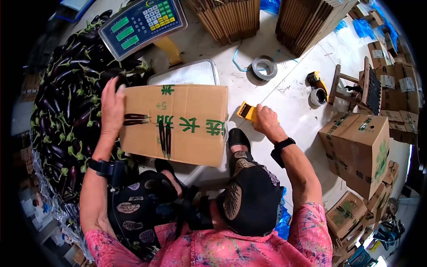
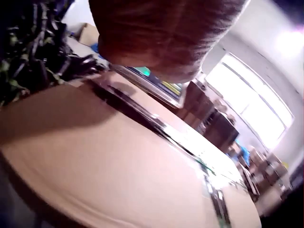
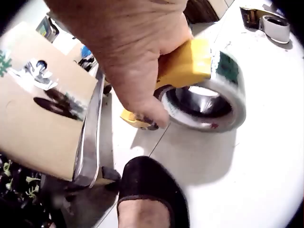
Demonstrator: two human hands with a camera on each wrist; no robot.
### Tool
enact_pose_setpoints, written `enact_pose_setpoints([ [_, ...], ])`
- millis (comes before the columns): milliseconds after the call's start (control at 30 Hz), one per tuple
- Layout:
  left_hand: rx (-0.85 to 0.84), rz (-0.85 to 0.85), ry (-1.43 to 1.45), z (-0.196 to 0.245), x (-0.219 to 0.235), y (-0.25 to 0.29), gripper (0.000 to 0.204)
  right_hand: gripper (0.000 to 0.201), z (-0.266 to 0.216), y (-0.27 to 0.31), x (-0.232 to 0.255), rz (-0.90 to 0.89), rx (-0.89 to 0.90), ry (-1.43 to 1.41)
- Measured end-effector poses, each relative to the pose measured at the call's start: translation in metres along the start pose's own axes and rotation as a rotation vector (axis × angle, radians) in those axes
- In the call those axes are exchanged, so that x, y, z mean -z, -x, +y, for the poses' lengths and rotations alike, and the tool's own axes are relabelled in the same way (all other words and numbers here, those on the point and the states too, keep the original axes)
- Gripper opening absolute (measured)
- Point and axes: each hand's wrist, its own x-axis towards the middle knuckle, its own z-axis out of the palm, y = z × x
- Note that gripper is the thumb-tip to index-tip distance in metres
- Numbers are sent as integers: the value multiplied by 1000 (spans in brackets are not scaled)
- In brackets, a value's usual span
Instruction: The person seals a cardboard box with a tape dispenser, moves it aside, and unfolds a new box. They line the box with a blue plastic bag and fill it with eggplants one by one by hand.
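A closed cardboard carton [image 1: 195, 147] with green lettering and eggplant pictures lies on the metal platform [image 1: 209, 66] of a scale. My left hand [image 1: 112, 109] rests against the carton's left end, its fingers extended along that edge. In the left wrist view, the carton's broad top [image 2: 118, 166] stretches below the hand. To the right of the carton, my right hand [image 1: 267, 120] grips a yellow tape dispenser [image 1: 246, 111] above the floor. The right wrist view shows a wide roll of tape [image 3: 237, 95] on that dispenser.
A heap of eggplants [image 1: 66, 111] fills the left side. Behind the carton stands the scale's display [image 1: 142, 26], with stacks of flattened cartons [image 1: 229, 20] farther back. On the floor are a loose tape roll [image 1: 271, 66], another dispenser [image 1: 316, 82], a wooden stool [image 1: 351, 84] and a packed carton [image 1: 351, 142].
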Motion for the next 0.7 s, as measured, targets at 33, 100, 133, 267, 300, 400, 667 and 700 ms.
enact_pose_setpoints([
  [33, 213, -70, 103, -26, -4, 1, 62, 56, 6, 2, 12, -10, -22, -43],
  [100, 781, -412, 1007, -25, -9, 22, 71, 73, 0, 14, 39, 73, -68, -144],
  [133, 803, -486, 1101, -23, -8, 24, 71, 74, -4, 19, 41, 220, -15, -292],
  [267, 894, -572, 1359, 12, -13, 45, 71, 75, -66, 35, 70, 142, 114, -1379],
  [300, 907, -525, 1396, 23, -20, 52, 71, 74, -81, 32, 66, 157, 213, -1495],
  [400, 849, -546, 1433, 48, -28, 59, 75, 74, -77, 34, 114, -274, 8, -1873],
  [667, 851, -590, 1571, 50, -39, 54, 83, 72, -66, -1, 62, -246, -25, -1868],
  [700, 837, -558, 1601, 50, -46, 54, 82, 71, -63, -13, 52, -254, -23, -1906],
])
